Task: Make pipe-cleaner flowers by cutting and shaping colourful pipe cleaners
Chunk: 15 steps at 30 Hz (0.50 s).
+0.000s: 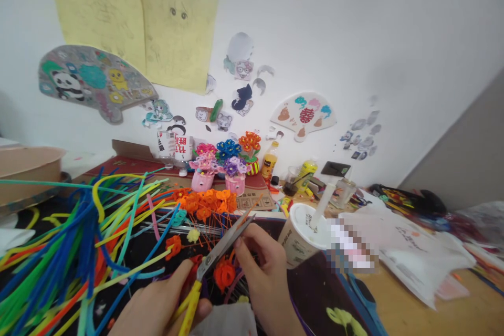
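Note:
My left hand [157, 299] is closed around the yellow handles of a pair of scissors [191, 304], whose blades point up and to the right. My right hand [265, 273] has its thumb and fingers pinched together beside the blades; what lies between them is hidden. An orange-red pipe-cleaner flower [224, 274] shows between the two hands, under the scissors. Just beyond the blades, a cluster of orange pipe-cleaner flowers [202, 205] with thin stems lies on the work surface. A pale yellow flower [193, 235] and a teal one [179, 217] are nearby.
Loose coloured pipe cleaners [79, 252] spread over the left side. A lidded paper cup [297, 241] with a straw stands right of my right hand. Small flower pots [235, 185], an orange drink bottle [270, 160] and a white bag [413, 247] are farther back and right.

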Tool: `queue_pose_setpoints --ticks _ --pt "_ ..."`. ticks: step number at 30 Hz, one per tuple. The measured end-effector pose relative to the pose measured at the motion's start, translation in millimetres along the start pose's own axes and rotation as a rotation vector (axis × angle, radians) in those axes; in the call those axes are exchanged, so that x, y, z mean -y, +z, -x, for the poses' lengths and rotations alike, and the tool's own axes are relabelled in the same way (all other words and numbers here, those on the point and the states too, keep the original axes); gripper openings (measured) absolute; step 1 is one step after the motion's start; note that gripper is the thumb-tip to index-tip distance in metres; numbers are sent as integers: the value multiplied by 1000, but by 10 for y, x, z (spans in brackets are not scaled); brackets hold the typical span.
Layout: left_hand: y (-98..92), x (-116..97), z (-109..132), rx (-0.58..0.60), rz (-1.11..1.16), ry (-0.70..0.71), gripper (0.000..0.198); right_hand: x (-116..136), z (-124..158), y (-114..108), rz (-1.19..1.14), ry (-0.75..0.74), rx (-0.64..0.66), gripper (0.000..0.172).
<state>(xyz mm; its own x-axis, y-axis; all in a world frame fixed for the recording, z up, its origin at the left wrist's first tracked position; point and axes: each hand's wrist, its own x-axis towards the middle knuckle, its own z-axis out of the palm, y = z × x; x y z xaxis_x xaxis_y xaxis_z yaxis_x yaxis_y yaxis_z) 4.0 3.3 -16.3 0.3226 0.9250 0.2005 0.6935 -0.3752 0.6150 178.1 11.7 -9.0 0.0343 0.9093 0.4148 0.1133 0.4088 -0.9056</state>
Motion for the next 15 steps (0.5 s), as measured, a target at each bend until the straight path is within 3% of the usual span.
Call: queue_pose_setpoints --ticks 9,15 --pt "67 103 39 -27 -51 47 29 -13 -25 -20 44 -69 -15 24" --pt "57 146 56 41 -90 -25 31 -25 -20 -17 71 -89 -20 23"
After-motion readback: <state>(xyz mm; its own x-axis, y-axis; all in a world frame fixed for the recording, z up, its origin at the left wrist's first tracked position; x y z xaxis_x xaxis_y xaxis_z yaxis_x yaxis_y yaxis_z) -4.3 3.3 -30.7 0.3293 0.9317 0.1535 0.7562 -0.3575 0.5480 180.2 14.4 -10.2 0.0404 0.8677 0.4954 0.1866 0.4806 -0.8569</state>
